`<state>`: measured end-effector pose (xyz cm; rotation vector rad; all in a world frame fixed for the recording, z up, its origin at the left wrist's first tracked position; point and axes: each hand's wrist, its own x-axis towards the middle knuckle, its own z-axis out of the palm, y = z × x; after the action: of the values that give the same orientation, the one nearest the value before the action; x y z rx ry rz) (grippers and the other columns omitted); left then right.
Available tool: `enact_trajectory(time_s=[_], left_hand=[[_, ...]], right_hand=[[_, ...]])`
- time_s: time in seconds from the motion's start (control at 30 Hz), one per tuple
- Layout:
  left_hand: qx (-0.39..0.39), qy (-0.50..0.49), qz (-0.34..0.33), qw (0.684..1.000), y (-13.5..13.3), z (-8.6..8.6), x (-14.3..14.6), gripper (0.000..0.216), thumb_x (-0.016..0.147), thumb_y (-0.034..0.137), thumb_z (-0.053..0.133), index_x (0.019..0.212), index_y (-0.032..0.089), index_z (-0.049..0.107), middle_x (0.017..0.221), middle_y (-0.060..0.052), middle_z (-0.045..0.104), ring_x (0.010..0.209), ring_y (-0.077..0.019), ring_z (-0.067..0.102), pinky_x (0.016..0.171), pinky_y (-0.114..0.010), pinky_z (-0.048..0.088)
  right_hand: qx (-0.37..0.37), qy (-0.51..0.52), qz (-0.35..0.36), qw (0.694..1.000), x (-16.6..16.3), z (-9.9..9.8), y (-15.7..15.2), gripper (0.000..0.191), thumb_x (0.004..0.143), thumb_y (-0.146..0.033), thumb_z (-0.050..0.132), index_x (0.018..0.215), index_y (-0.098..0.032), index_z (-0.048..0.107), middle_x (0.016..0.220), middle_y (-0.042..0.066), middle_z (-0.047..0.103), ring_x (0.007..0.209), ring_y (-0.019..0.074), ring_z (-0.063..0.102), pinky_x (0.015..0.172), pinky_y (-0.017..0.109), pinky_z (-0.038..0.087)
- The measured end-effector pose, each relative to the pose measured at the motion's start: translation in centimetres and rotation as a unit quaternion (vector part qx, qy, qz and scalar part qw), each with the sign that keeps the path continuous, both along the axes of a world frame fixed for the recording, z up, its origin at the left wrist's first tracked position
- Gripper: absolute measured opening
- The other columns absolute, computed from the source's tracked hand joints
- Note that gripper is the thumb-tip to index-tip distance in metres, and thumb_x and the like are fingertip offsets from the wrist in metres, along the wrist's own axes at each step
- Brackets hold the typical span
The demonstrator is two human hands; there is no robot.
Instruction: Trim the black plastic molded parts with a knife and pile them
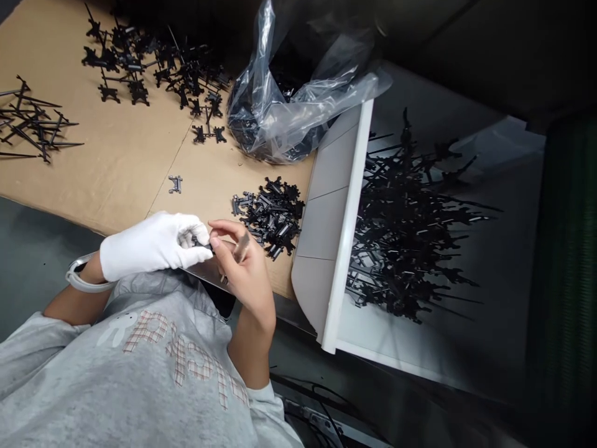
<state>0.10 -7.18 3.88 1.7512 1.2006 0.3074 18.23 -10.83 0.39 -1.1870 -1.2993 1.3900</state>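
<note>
Moldings of black plastic (273,214) lie in small piles on the cardboard sheet (116,162) and in a large heap beyond the white bin's rim (347,224), while the gloved left hand (152,246) and bare right hand (245,270) pinch one small piece (203,245) between closed fingers (193,227).

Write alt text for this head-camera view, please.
A person's white-gloved left hand and bare right hand hold a small black plastic part over a cardboard sheet, beside heaped black plastic pieces and a clear plastic bag.

A grey sweatshirt (153,367) bears plaid lettering (186,358) and a white rabbit (116,328); the left hand (152,246) wears a white glove (144,249), with a white wristband (81,280) above it.
</note>
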Motion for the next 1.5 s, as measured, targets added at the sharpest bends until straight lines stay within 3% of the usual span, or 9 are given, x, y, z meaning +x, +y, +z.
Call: enact_trajectory(time_s=[0.17, 0.3, 0.47, 0.67, 0.77, 1.0, 1.2, 1.37, 1.5], left_hand=[[-0.091, -0.106, 0.053, 0.989, -0.5, 1.2, 0.6, 0.022, 0.075, 0.036, 0.068, 0.084, 0.017, 0.064, 0.067, 0.001, 0.066, 0.058, -0.0119, 0.056, 0.055, -0.023, 0.046], [-0.113, -0.16, 0.089, 0.977, -0.9, 2.0, 1.0, 0.02, 0.067, 0.027, 0.073, 0.083, 0.017, 0.064, 0.064, 0.004, 0.062, 0.054, -0.0085, 0.053, 0.05, -0.017, 0.043], [-0.147, -0.204, 0.128, 0.959, -0.9, 2.1, 0.5, 0.028, 0.063, 0.026, 0.081, 0.082, 0.016, 0.063, 0.062, 0.004, 0.06, 0.053, -0.0081, 0.052, 0.048, -0.016, 0.042], [-0.131, -0.26, 0.126, 0.948, -0.9, 1.0, 0.0, 0.033, 0.088, 0.047, 0.071, 0.082, 0.015, 0.064, 0.056, 0.003, 0.056, 0.05, -0.0082, 0.048, 0.051, -0.018, 0.042], [-0.156, -0.235, 0.102, 0.954, -1.0, 1.1, 0.5, 0.031, 0.085, 0.043, 0.071, 0.074, 0.016, 0.059, 0.051, 0.005, 0.051, 0.044, -0.0067, 0.041, 0.044, -0.017, 0.035], [-0.135, -0.195, 0.146, 0.96, -1.2, 2.5, 1.6, 0.025, 0.072, 0.037, 0.066, 0.063, 0.019, 0.052, 0.05, 0.005, 0.049, 0.039, -0.0056, 0.035, 0.038, -0.018, 0.029], [-0.145, -0.217, 0.184, 0.948, -1.7, 2.6, 1.5, 0.021, 0.069, 0.034, 0.07, 0.063, 0.019, 0.058, 0.055, 0.001, 0.057, 0.044, -0.0102, 0.05, 0.042, -0.019, 0.041], [-0.139, -0.322, 0.173, 0.92, -3.1, 2.0, 2.1, 0.023, 0.072, 0.033, 0.082, 0.077, 0.017, 0.067, 0.066, -0.001, 0.066, 0.051, -0.0125, 0.059, 0.049, -0.021, 0.048], [-0.084, -0.323, 0.244, 0.911, -3.9, 1.6, 3.0, 0.028, 0.068, 0.029, 0.087, 0.07, 0.018, 0.061, 0.068, -0.001, 0.067, 0.053, -0.0112, 0.057, 0.049, -0.022, 0.048]], right_hand=[[-0.038, 0.132, -0.017, 0.99, 0.2, 0.6, -0.9, 0.02, 0.089, -0.04, 0.072, 0.097, -0.022, 0.066, 0.079, 0.0, 0.068, 0.066, 0.013, 0.065, 0.057, 0.025, 0.054], [-0.05, 0.19, -0.039, 0.98, 0.2, 1.1, -1.6, 0.023, 0.085, -0.039, 0.078, 0.093, -0.022, 0.065, 0.073, -0.003, 0.066, 0.048, 0.0071, 0.051, 0.039, 0.018, 0.039], [-0.039, 0.23, -0.079, 0.969, 0.0, 1.8, -1.8, 0.018, 0.083, -0.032, 0.08, 0.088, -0.022, 0.066, 0.07, -0.004, 0.066, 0.041, 0.003, 0.041, 0.036, 0.016, 0.033], [-0.031, 0.183, -0.117, 0.976, -0.2, 2.2, -2.2, 0.017, 0.08, -0.032, 0.083, 0.085, -0.023, 0.07, 0.07, -0.002, 0.071, 0.046, 0.0064, 0.052, 0.042, 0.019, 0.043], [-0.029, 0.177, -0.116, 0.977, -0.2, 2.3, -2.2, 0.017, 0.077, -0.029, 0.085, 0.086, -0.023, 0.071, 0.07, -0.002, 0.072, 0.046, 0.0069, 0.054, 0.043, 0.019, 0.045], [-0.014, 0.212, -0.087, 0.973, 0.1, 2.2, -2.1, 0.028, 0.067, -0.018, 0.091, 0.087, -0.024, 0.072, 0.072, -0.004, 0.075, 0.04, 0.0031, 0.042, 0.039, 0.016, 0.035], [0.018, 0.2, -0.085, 0.976, 0.1, 2.4, -2.4, 0.02, 0.074, -0.016, 0.085, 0.087, -0.023, 0.072, 0.067, -0.005, 0.07, 0.043, 0.0049, 0.041, 0.039, 0.017, 0.032], [0.056, 0.187, -0.115, 0.974, -0.3, 2.8, -2.8, 0.012, 0.081, -0.023, 0.08, 0.087, -0.023, 0.069, 0.079, -0.001, 0.074, 0.045, 0.006, 0.044, 0.038, 0.019, 0.034], [0.083, 0.141, -0.109, 0.981, -0.4, 2.8, -3.5, 0.018, 0.087, -0.039, 0.078, 0.094, -0.026, 0.069, 0.085, -0.001, 0.071, 0.048, 0.0071, 0.044, 0.045, 0.023, 0.042]])
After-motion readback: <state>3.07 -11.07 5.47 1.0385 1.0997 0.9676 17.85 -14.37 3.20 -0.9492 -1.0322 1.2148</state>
